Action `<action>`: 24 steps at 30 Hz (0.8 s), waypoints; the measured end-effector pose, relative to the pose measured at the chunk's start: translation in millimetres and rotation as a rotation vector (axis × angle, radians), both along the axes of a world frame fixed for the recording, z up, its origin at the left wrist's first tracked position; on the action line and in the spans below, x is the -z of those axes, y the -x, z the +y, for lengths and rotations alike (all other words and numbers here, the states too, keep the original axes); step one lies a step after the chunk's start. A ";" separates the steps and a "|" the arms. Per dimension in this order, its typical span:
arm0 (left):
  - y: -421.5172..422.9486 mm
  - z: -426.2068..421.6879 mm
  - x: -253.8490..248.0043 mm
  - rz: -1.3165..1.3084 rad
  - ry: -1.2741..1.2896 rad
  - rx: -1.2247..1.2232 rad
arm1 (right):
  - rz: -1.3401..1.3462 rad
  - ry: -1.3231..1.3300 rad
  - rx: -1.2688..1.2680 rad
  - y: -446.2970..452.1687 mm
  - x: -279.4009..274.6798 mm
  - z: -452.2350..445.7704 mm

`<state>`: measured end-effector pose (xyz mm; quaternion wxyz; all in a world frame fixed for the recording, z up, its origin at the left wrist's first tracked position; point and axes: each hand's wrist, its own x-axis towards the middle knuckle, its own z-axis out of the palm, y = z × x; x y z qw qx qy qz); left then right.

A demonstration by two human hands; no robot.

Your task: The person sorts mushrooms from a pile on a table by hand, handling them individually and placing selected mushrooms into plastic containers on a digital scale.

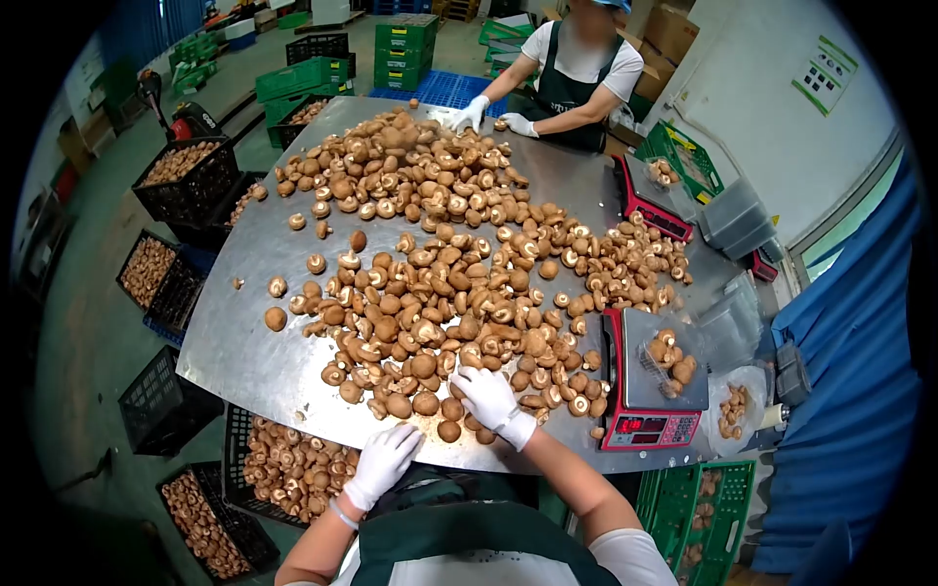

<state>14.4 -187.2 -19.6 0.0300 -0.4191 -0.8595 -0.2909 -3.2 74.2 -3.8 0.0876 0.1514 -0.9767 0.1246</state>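
Note:
Many brown mushrooms [420,273] are spread over a metal table [234,322]. My right hand [489,398], in a white glove, reaches into the near edge of the pile and touches mushrooms; whether its fingers grip one is hidden. My left hand [386,461], also gloved in white, is at the table's front edge, just below several mushrooms, its fingertips close together; anything under them is hidden. To the right, a red scale [657,426] bears a clear tray of mushrooms [672,361].
Across the table a co-worker [576,78] in white gloves handles mushrooms. A second red scale [653,217] and clear trays [735,220] are at the right. Crates of mushrooms [293,469] line the left and front; a plastic bag [747,391] lies by the near scale.

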 end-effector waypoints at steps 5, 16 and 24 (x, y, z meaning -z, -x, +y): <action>-21.6 -68.1 2.5 -0.017 -0.119 -0.333 | -0.563 1.169 0.329 -19.8 -2.8 14.9; 14.0 -41.1 -40.3 0.100 -0.192 -0.495 | -0.799 2.396 0.168 -30.4 33.6 12.1; 48.1 50.4 6.8 0.238 0.099 -0.147 | -0.724 2.069 0.341 -41.0 24.9 25.5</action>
